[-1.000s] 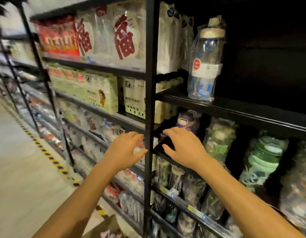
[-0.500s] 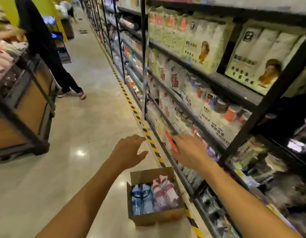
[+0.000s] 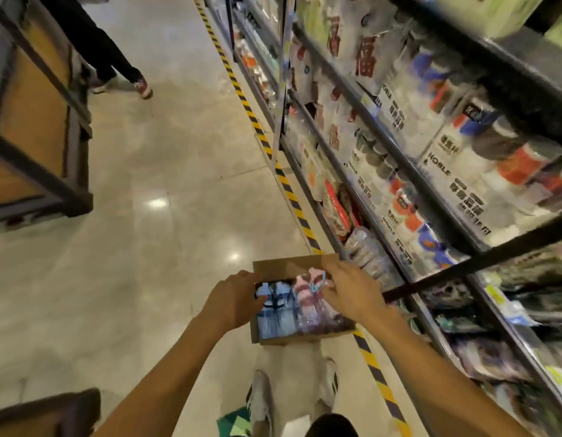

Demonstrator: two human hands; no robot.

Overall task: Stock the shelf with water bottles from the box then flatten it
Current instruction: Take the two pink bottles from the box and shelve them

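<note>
Stocking task, seen from the head, near to far. Nearest, the person's shoes (image 3: 261,402) were planted on the floor (image 3: 178,247), just short of the box (image 3: 292,267).

The left grip (image 3: 234,299) was laid against the box's left wall with the thumb reaching inward toward the blue bottles (image 3: 275,320). Its fingers were hidden, so whether it was clenched on the wall could not be told. The right grip (image 3: 349,291) was spread over the right half of the box, thumb and fingers set to either side of a capped top among the pink bottles (image 3: 304,299). Motion blur left it unclear whether a pinch had been made.

The bottles lay packed side by side in the open box, blue to the left and pink to the right, each apparently wrapped in clear film. They were judged to be empty plastic ware: light and stiff, but slippery through the film. The cap or its carrying loop was judged the surest hold, with one bottle taken at a time. The cardboard was judged thin and easily folded once emptied.

The box stood touching the striped tape (image 3: 367,357) at the foot of the shelf (image 3: 462,263), on the right. Farther off stood a wooden stand (image 3: 37,121) and another person's legs (image 3: 115,64).
</note>
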